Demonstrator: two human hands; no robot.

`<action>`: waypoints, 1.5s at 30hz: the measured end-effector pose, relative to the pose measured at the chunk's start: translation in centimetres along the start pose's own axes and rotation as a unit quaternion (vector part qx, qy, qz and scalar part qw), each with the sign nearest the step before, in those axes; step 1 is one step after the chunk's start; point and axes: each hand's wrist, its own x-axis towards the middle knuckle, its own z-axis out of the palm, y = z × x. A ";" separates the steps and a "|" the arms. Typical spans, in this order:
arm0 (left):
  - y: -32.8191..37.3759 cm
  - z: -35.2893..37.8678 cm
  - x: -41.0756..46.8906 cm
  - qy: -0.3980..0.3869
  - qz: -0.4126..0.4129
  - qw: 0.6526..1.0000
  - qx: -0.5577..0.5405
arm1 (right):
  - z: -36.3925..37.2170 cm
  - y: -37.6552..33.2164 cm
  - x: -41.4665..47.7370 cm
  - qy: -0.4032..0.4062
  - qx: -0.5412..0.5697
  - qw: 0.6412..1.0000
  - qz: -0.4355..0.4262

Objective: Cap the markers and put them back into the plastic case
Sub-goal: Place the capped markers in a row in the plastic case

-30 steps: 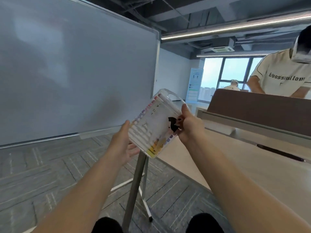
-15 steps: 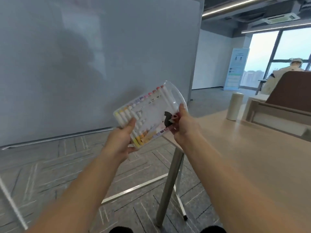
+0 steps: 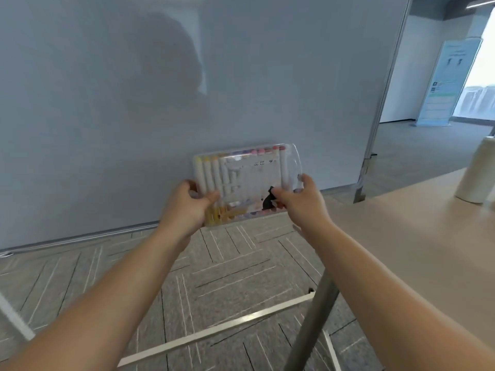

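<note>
The plastic case (image 3: 246, 183) is held up in the air in front of a whiteboard (image 3: 107, 103), its broad face toward the camera and clear of the desk. The left grip (image 3: 187, 207) clamps its left end, thumb across the front, likely to steady it. Inside, the markers (image 3: 207, 172) lie in a row with coloured caps on, so capping looks finished. The right grip (image 3: 302, 202) pinches the lower right corner, perhaps pressing the lid closed. Further right, the desk (image 3: 415, 223) carries a white cylinder (image 3: 476, 172), well apart from the case.
</note>
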 end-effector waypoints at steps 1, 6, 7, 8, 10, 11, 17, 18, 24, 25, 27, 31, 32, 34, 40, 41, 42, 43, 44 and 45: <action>-0.5 0.0 0.4 0.005 0.000 1.000 0.010 | 0.4 0.4 0.6 -0.004 0.005 1.000 0.002; -1.8 0.1 1.7 0.032 0.000 0.999 0.033 | 1.9 1.7 2.1 -0.016 0.020 1.000 0.001; -2.0 0.2 1.8 0.035 0.004 0.999 0.040 | 2.1 1.9 2.4 -0.014 0.017 1.000 -0.002; -2.1 0.3 1.8 0.036 0.009 0.998 0.043 | 2.2 2.1 2.6 -0.012 0.017 1.000 -0.005; -2.5 0.5 1.9 0.035 0.012 0.998 0.047 | 2.4 2.4 3.0 -0.015 0.015 1.000 -0.002; -2.7 0.5 2.0 0.033 0.011 0.998 0.046 | 2.5 2.5 3.1 -0.014 0.012 1.000 -0.002; -3.7 0.9 2.4 0.023 0.001 0.999 0.038 | 2.7 3.4 3.4 -0.008 0.001 1.000 -0.001; -3.8 0.9 2.4 0.025 0.003 0.999 0.039 | 2.7 3.4 3.4 -0.009 0.000 1.000 -0.002; -3.8 0.9 2.3 0.025 0.004 0.998 0.049 | 3.1 3.6 3.4 -0.013 -0.034 0.999 -0.005; -3.9 0.9 2.2 0.026 0.009 0.998 0.053 | 3.1 3.6 3.3 -0.016 -0.039 0.999 -0.005; -3.9 1.0 1.9 0.029 0.017 0.998 0.060 | 3.2 3.6 3.2 -0.019 -0.043 0.999 -0.003; -4.1 1.0 1.6 0.040 0.019 0.997 0.057 | 3.1 3.4 3.1 -0.021 -0.046 0.999 0.015; -4.1 1.0 1.6 0.040 0.018 0.998 0.054 | 3.1 3.4 3.1 -0.023 -0.045 0.999 0.019; -4.0 1.0 1.5 0.037 0.015 0.998 0.051 | 3.1 3.3 3.1 -0.025 -0.042 0.998 0.025; -3.9 0.8 1.6 0.043 0.016 0.997 0.061 | 2.9 3.1 3.0 -0.019 -0.050 0.998 0.032; -3.9 0.8 1.6 0.044 0.015 0.997 0.063 | 2.9 3.0 2.9 -0.020 -0.052 0.998 0.033; -3.9 0.7 1.6 0.046 0.017 0.997 0.061 | 2.9 3.1 2.9 -0.020 -0.057 0.998 0.032; -3.9 0.7 1.6 0.043 0.017 0.997 0.060 | 2.9 3.1 2.9 -0.024 -0.060 0.997 0.034; -3.9 0.7 1.5 0.043 0.017 0.997 0.060 | 2.9 3.1 2.9 -0.023 -0.062 0.997 0.035; -3.8 0.6 1.4 0.043 0.016 0.997 0.062 | 2.9 3.0 2.9 -0.022 -0.063 0.997 0.038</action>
